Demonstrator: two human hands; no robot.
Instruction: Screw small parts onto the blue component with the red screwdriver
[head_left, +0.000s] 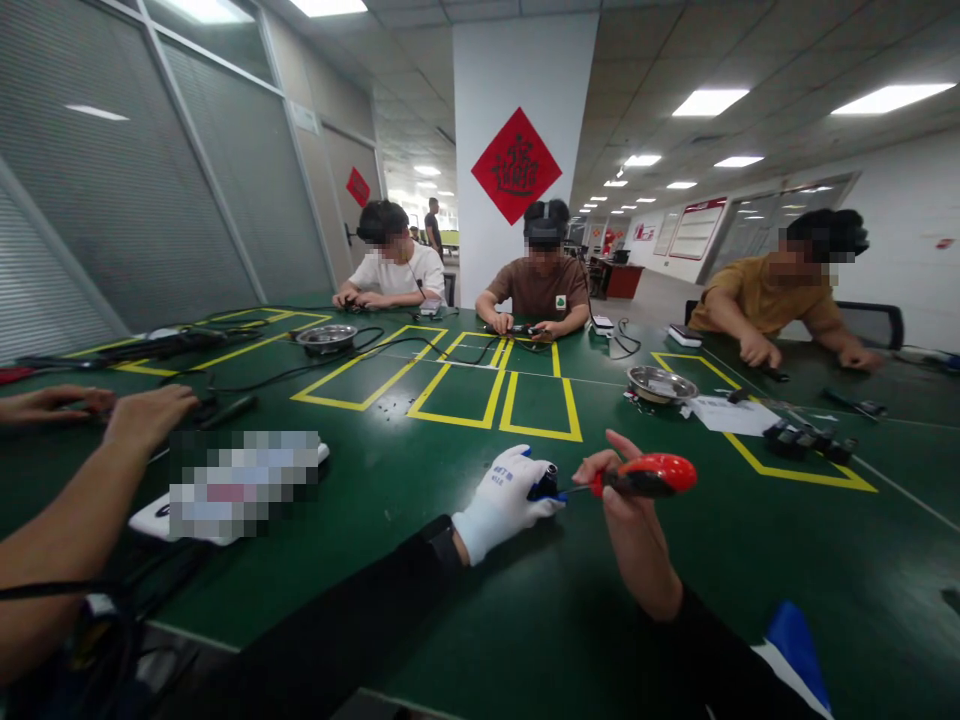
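My left hand (pixel 501 503), in a white glove with a blue palm, is closed around a small black cylindrical part (pixel 550 480); the fingers hide most of it. In my bare right hand (pixel 628 520) is a screwdriver (pixel 657 475) with a red and black handle. Its shaft points left, and the tip meets or comes very close to the black part; I cannot tell which. Both hands are just above the green table (pixel 420 610), close together. A blue and white piece, perhaps a glove (pixel 799 655), lies near my right forearm.
A co-worker's hands (pixel 146 415) are at the left, beside a pixelated white device (pixel 232 490). Metal bowls (pixel 660 383) (pixel 326 338), black parts (pixel 806 440), a paper sheet (pixel 731 416) and cables lie on the table. Several people sit opposite. Yellow tape (pixel 540 436) marks rectangles.
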